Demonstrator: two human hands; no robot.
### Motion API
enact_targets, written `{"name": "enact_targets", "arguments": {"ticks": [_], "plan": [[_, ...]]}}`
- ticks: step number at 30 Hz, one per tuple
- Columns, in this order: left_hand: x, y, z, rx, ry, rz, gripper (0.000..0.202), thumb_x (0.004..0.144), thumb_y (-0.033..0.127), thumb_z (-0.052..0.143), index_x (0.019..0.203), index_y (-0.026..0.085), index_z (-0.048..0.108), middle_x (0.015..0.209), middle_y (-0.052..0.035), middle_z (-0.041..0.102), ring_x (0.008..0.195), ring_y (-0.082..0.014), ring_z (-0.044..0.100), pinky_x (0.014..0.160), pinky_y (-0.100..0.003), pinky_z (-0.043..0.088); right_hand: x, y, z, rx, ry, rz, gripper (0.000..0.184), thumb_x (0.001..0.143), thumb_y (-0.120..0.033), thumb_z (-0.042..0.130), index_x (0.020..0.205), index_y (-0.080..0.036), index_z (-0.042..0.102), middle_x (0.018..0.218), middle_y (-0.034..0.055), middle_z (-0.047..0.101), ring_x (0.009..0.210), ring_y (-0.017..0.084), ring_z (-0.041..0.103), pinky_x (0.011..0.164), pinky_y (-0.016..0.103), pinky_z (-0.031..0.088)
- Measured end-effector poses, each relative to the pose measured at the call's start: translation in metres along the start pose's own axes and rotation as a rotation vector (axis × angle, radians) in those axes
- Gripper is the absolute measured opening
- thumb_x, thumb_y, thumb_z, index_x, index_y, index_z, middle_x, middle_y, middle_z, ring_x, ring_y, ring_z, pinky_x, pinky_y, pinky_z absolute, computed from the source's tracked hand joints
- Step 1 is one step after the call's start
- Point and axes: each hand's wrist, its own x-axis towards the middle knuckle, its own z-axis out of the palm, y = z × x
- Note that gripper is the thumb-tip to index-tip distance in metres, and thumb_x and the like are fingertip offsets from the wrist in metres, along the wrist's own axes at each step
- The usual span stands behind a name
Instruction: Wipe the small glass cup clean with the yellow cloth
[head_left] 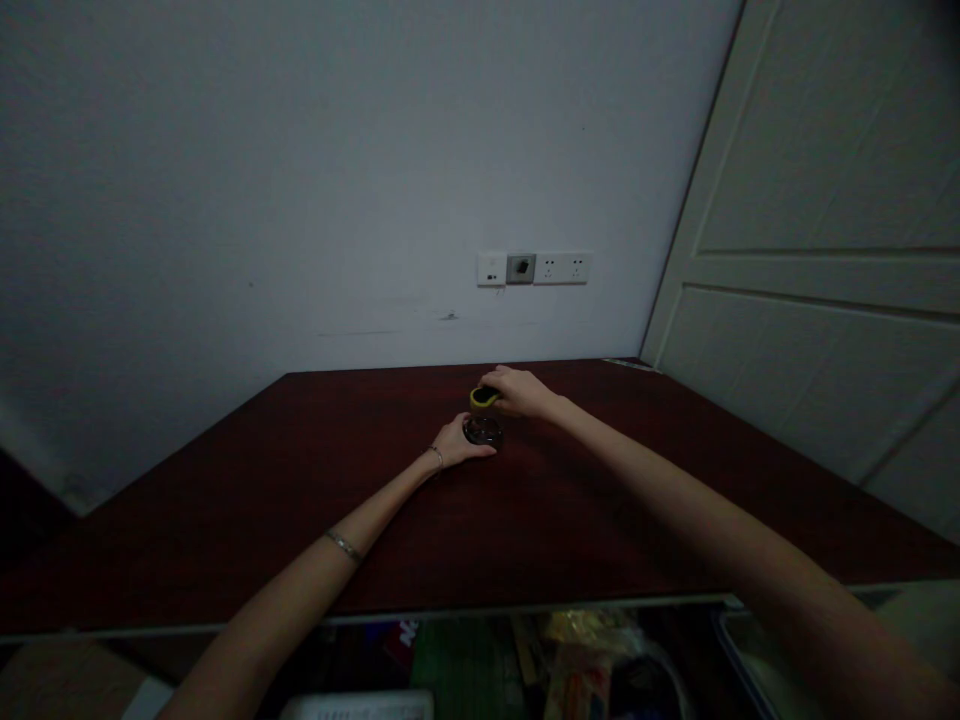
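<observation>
My left hand [455, 444] curls round a small round glass container [483, 431] on the dark red tabletop, thumb at its near side and fingers at its far left. The container looks see-through with a shiny rim; its contents are too dark to make out. Just above and behind it, my right hand [521, 391] pinches a yellow-rimmed lid-like piece [484, 397] with a dark inner face. This piece is tilted and held apart from the container's rim. My right fingers partly cover its right side.
The dark red tabletop [300, 500] meets a pale wall with sockets [562, 268]. At the right stands a white panelled door [817, 230]. Below the table's front edge, an open drawer or shelf holds a green item [465, 670], plastic packaging [592, 635] and a white box [360, 705].
</observation>
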Motion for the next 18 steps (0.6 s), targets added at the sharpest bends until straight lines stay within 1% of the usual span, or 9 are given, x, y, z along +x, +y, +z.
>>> {"name": "enact_targets", "arguments": {"ticks": [1,3,5,8,11,13,15,18], "plan": [[0.000,0.000,0.000,-0.001,-0.002,0.005,0.090,0.046,0.056,0.074,0.120,0.014,0.045,0.113,-0.0135,0.059,0.106,-0.0293,0.055,0.090,-0.037,0.043,-0.004,-0.003,0.003,-0.029,0.003,-0.084,0.028,0.079,-0.020,0.050,0.107,-0.019,0.056,0.105,0.0081,0.063,0.098,0.020,0.051,0.071,0.027,0.038],[0.001,-0.001,0.000,0.003,-0.005,0.006,0.088,0.046,0.056,0.074,0.118,0.014,0.046,0.111,-0.0136,0.060,0.104,-0.0296,0.056,0.088,-0.038,0.044,-0.008,-0.009,0.011,-0.077,-0.057,-0.233,0.025,0.082,-0.019,0.048,0.104,-0.018,0.058,0.100,0.0087,0.064,0.099,0.021,0.049,0.073,0.029,0.037],[0.001,-0.001,0.000,0.006,0.000,0.006,0.088,0.046,0.056,0.074,0.118,0.013,0.046,0.111,-0.0136,0.060,0.104,-0.0299,0.056,0.088,-0.038,0.045,-0.010,-0.014,0.019,-0.086,-0.115,-0.300,0.025,0.082,-0.017,0.048,0.105,-0.018,0.059,0.098,0.0088,0.065,0.098,0.021,0.048,0.075,0.031,0.035],[0.001,-0.001,0.000,0.004,-0.002,0.005,0.090,0.046,0.055,0.074,0.120,0.013,0.044,0.112,-0.0139,0.059,0.105,-0.0298,0.055,0.088,-0.037,0.044,-0.013,-0.014,0.026,-0.027,-0.125,-0.294,0.030,0.077,-0.016,0.053,0.106,-0.019,0.059,0.099,0.0082,0.065,0.100,0.021,0.049,0.078,0.032,0.035],[0.001,0.001,0.001,0.002,-0.008,-0.014,0.093,0.045,0.054,0.075,0.122,0.012,0.043,0.114,-0.0147,0.058,0.106,-0.0303,0.055,0.088,-0.037,0.044,-0.020,-0.010,0.027,0.045,-0.114,-0.251,0.035,0.074,-0.017,0.055,0.108,-0.021,0.059,0.101,0.0078,0.064,0.101,0.021,0.049,0.080,0.032,0.035],[0.001,0.001,0.001,0.000,-0.007,-0.013,0.093,0.045,0.055,0.075,0.122,0.012,0.043,0.115,-0.0148,0.057,0.106,-0.0305,0.054,0.088,-0.037,0.043,-0.026,-0.007,0.026,0.071,-0.110,-0.240,0.036,0.075,-0.017,0.053,0.110,-0.023,0.058,0.103,0.0064,0.064,0.102,0.021,0.050,0.080,0.032,0.036],[0.001,0.001,0.002,0.006,-0.002,-0.002,0.094,0.045,0.056,0.074,0.122,0.012,0.043,0.115,-0.0149,0.058,0.105,-0.0306,0.055,0.088,-0.037,0.044,-0.030,-0.005,0.027,0.076,-0.088,-0.259,0.036,0.078,-0.017,0.050,0.112,-0.024,0.057,0.107,0.0051,0.064,0.104,0.020,0.050,0.081,0.033,0.036],[0.002,-0.001,0.002,0.034,0.003,0.004,0.094,0.046,0.057,0.073,0.122,0.011,0.043,0.112,-0.0152,0.059,0.103,-0.0306,0.056,0.086,-0.038,0.045,-0.031,-0.005,0.030,0.051,-0.036,-0.299,0.035,0.082,-0.017,0.047,0.115,-0.022,0.055,0.117,0.0065,0.060,0.110,0.020,0.047,0.084,0.034,0.035]]}}
